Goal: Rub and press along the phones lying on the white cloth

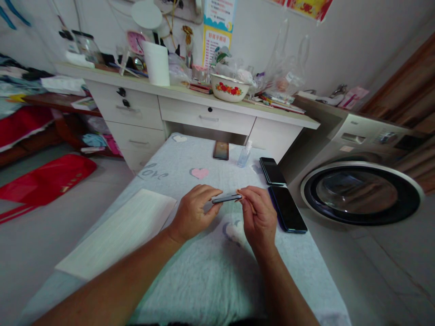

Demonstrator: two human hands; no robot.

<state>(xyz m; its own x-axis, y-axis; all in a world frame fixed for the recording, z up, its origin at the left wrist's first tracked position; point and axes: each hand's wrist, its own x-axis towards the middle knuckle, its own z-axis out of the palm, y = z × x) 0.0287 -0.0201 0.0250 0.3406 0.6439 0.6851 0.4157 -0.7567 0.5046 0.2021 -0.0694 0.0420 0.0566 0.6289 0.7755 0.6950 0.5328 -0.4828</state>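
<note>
We hold a slim, grey, flat device (pixel 226 198) edge-on and nearly level above the cloth-covered table (pixel 180 158). Our left hand (pixel 195 210) pinches one end, thumb and fingers only slightly parted around it; our right hand (pixel 260 215), its fingers curled nearly together, grips the other end.

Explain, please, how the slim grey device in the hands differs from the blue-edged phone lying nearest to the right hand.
The slim grey device is held up between the left hand and the right hand, while the blue-edged phone lies flat on the cloth. The slim grey device shows mainly its thin edge; the blue-edged phone shows its dark screen. Both are thin.
</note>
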